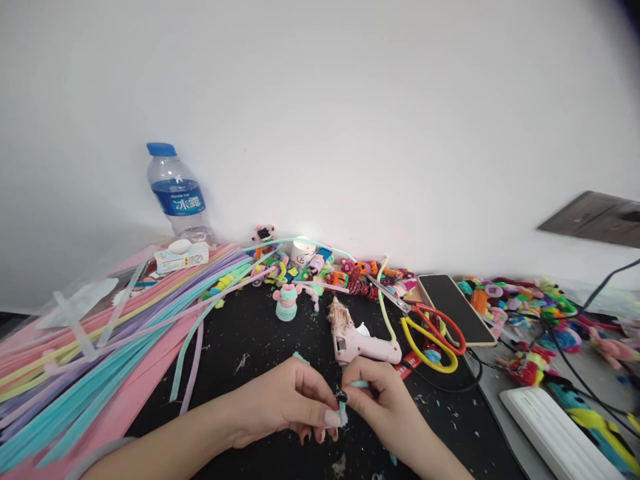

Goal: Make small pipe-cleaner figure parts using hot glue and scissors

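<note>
Between both hands is a mint-green pipe cleaner (343, 412), pinched at its short upright part. My left hand (290, 403) grips it from the left between thumb and fingers. From the other side, the thumb and index finger of my right hand (383, 400) close on the same piece. Mint bits also show by the right fingers and behind the left hand; how they join is hidden. Just beyond the hands lies a pale pink glue gun (367, 347), its nozzle crusted brown. A small mint figure with pink ears (286, 303) stands farther back on the black mat (235, 347).
Bundled pastel pipe cleaners (125, 327) fill the left, near a water bottle (177, 193). Scissors with red and yellow handles (435, 337) lie beside a phone (457, 310). Colourful fuzzy figures (530, 307), cables and a white power strip (555, 433) crowd the right. A wall stands behind.
</note>
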Demonstrator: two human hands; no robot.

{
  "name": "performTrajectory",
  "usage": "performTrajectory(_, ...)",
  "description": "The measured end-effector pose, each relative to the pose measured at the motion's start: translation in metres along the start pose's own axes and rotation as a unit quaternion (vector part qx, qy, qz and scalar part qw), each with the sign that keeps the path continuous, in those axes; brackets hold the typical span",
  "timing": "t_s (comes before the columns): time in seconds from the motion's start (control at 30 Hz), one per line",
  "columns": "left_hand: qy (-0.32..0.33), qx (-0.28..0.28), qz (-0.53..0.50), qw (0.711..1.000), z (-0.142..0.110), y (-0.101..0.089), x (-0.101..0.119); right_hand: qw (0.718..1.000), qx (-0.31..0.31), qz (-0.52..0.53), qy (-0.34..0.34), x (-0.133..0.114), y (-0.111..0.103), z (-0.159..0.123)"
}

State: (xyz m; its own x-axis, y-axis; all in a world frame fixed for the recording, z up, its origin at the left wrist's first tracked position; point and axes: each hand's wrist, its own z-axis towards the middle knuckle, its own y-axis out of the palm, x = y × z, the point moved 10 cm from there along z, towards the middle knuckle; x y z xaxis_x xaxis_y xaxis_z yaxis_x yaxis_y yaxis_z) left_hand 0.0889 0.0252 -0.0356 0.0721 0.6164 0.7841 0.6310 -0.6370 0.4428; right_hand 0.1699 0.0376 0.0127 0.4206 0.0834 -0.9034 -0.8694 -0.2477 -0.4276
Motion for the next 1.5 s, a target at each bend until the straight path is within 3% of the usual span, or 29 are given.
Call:
performTrajectory(0.2,0.005,-0.006,0.045,0.999,-0.001,0.003,0.002,1.0,-0.012,-0.017,-0.015,-0.004,0.006,-0.002)
performTrajectory(0.43,0.014,0.005,0.079,0.997,-0.002,0.004,0.001,0.99,-0.017,-0.099,-0.097,-0.019,0.009,-0.008)
performTrajectory(0.73,0.112,0.136,0.084,0.981,-0.003,-0.016,0.022,0.926,0.098,-0.243,-0.273,-0.059,0.0,-0.026)
performTrajectory(0.83,0.148,0.182,0.07,0.97,-0.008,-0.026,0.033,0.916,0.108,-0.274,-0.272,-0.059,0.003,-0.026)
performTrajectory(0.93,0.167,0.211,0.06,0.961,-0.011,-0.032,0.037,0.924,0.089,-0.279,-0.247,-0.054,0.007,-0.023)
performTrajectory(1.2,0.163,0.194,0.016,0.967,-0.007,-0.036,0.03,0.943,0.087,-0.235,-0.221,-0.046,-0.001,-0.017)
performTrajectory(1.5,0.174,0.207,0.068,0.96,-0.01,-0.036,0.038,0.939,0.056,-0.256,-0.223,-0.046,0.005,-0.016)
